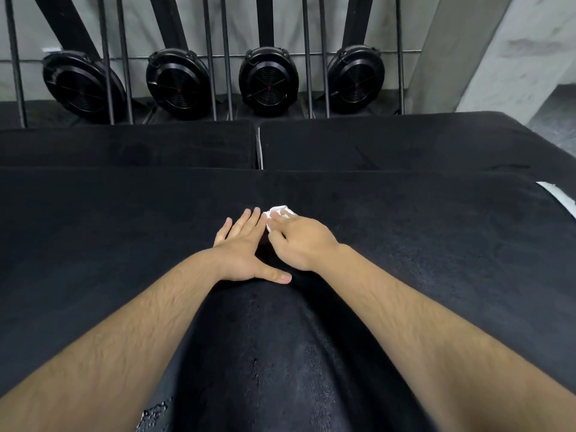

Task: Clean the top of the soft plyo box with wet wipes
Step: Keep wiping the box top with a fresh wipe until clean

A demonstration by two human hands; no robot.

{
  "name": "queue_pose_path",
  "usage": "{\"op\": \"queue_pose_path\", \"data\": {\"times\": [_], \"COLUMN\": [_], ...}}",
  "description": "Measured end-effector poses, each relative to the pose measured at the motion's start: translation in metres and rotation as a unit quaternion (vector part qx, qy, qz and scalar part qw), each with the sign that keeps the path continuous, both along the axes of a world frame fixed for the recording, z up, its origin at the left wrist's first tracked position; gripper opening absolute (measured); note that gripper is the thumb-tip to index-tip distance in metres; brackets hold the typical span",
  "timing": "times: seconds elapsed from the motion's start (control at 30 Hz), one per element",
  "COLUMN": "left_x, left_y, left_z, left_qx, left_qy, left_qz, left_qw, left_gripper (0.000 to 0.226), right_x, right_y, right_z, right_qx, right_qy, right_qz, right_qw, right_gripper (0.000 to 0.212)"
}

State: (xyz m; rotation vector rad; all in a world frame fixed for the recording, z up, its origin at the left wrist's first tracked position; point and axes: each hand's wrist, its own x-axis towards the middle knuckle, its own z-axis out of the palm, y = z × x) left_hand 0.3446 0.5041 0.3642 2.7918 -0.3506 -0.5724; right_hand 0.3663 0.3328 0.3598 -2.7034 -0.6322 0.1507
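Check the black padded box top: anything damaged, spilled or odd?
A white patch at the right edge of the black padded box top breaks the dark cover; pale specks show by the left forearm. I cannot identify either.

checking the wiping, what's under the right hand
A crumpled white wipe sticks out from under the fingers of the right hand, on the black box top. How far it runs beneath the palm is covered.

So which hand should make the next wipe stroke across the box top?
Right. The right hand grips the wet wipe against the plyo box top; the left hand lies flat on it, holding nothing.
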Motion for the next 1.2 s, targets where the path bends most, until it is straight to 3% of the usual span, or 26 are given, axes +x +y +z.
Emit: {"op": "queue_pose_path", "data": {"times": [0.2,0.43,0.57,0.77,1.0,1.2], "left_x": [-0.004,-0.028,-0.05,-0.048,-0.057,-0.056], "left_y": [-0.004,-0.013,-0.01,-0.008,-0.012,-0.013], "left_z": [0.004,0.024,0.017,0.01,0.022,0.025], "left_qx": [-0.005,0.033,-0.022,-0.063,-0.11,-0.118], "left_qy": [-0.004,-0.017,0.013,0.0,0.041,0.035], "left_qz": [0.02,0.029,0.02,0.044,0.096,0.083], "left_qw": [1.0,0.999,0.999,0.997,0.988,0.989], "left_gripper": [0.15,0.134,0.116,0.122,0.12,0.116], "right_x": [0.02,-0.019,-0.037,-0.02,-0.051,-0.012], "right_y": [0.016,0.004,0.0,0.014,0.005,0.024], "right_z": [0.005,0.005,0.0,0.011,-0.005,0.003], "right_qx": [0.007,-0.016,-0.007,-0.013,0.005,0.0], "right_qy": [0.045,0.041,0.011,0.037,-0.045,0.033], "right_qz": [-0.024,-0.029,-0.025,-0.022,-0.012,-0.052], "right_qw": [0.999,0.999,1.0,0.999,0.999,0.998], "right_gripper": [0.053,0.051,0.047,0.047,0.038,0.053]}}
